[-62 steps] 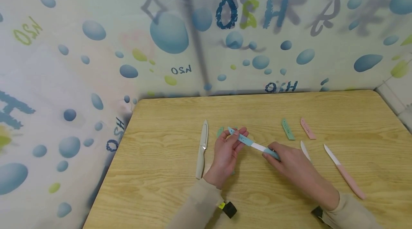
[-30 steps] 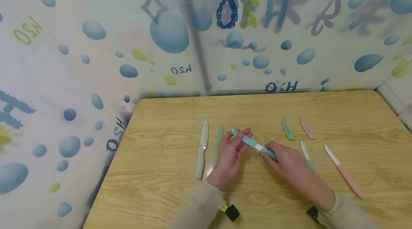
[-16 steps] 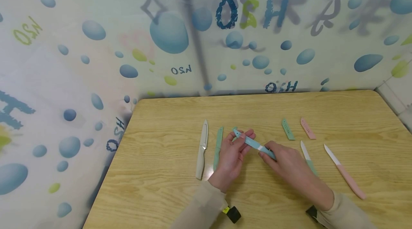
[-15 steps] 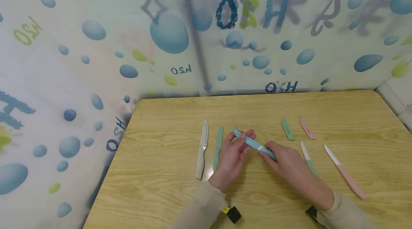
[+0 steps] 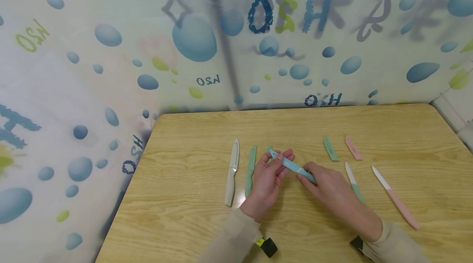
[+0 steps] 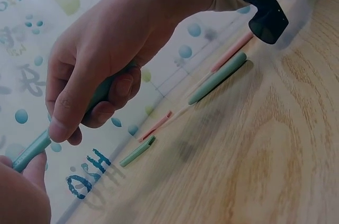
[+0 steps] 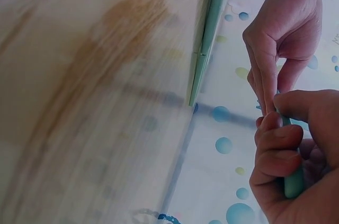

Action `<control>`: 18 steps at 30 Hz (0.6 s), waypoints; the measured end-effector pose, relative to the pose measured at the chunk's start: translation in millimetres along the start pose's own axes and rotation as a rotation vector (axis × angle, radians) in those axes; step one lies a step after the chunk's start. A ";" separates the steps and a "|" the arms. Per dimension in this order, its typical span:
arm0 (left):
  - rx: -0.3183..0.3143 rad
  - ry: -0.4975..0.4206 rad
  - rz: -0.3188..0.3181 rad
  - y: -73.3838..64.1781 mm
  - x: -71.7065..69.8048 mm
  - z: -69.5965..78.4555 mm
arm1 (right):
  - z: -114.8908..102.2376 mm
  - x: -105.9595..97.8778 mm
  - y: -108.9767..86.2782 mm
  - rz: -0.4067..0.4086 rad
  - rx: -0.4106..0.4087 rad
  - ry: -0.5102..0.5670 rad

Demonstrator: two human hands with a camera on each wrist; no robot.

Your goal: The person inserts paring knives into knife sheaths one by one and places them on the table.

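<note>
One pale wall sheet (image 5: 129,49), printed with blue and green drops and mirrored lettering, stands behind and to the left of the light wood-grain surface (image 5: 184,152). Two beige sleeves, left (image 5: 234,236) and right (image 5: 391,240), reach in from the near side.

Over the middle of the surface, the right hand (image 5: 338,193) has its grip curled round the handle of a slim pale blue knife (image 5: 309,176). The left hand (image 5: 265,183) faces it, its grip pinching a flat pale blue sheath (image 5: 290,165) between thumb and fingers. That sheath covers nearly all of the blade; a thin white sliver shows by the handle.

Beyond the right hand, a pink-handled knife with a bare white blade (image 5: 400,204) lies aslant. Left of the left hand, a cream-handled knife (image 5: 230,183) lies beside a mint green knife (image 5: 251,168), both tips pointing away. A green-handled knife with a bare white blade (image 5: 356,189) is partly hidden by the right hand. Farther back, a short flat pink sheath (image 5: 353,148) and a short flat green sheath (image 5: 330,149) lie near each other.
</note>
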State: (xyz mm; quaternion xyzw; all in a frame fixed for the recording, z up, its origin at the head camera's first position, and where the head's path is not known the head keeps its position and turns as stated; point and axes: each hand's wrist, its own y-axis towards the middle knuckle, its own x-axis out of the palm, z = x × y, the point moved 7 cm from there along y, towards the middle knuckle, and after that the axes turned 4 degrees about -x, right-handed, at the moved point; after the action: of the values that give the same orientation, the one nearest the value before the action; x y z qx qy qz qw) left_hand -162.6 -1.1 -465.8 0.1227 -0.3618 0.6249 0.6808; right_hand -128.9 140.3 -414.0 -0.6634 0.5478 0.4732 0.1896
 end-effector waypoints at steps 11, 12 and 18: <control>-0.006 -0.004 -0.001 -0.6 -0.3 -0.4 | -0.1 1.6 0.7 -0.008 0.003 0.006; -0.006 -0.003 -0.002 -0.7 -0.3 -0.4 | 0.0 1.8 0.7 -0.008 0.005 0.006; -0.007 -0.001 -0.009 -0.7 -0.3 -1.2 | 0.1 2.4 0.5 -0.011 0.011 0.015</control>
State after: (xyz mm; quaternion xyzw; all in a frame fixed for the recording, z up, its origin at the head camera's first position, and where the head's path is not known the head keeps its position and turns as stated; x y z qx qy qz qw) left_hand -161.5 -0.7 -466.7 0.1223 -0.3637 0.6207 0.6838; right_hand -129.5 138.9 -415.9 -0.6687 0.5483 0.4641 0.1918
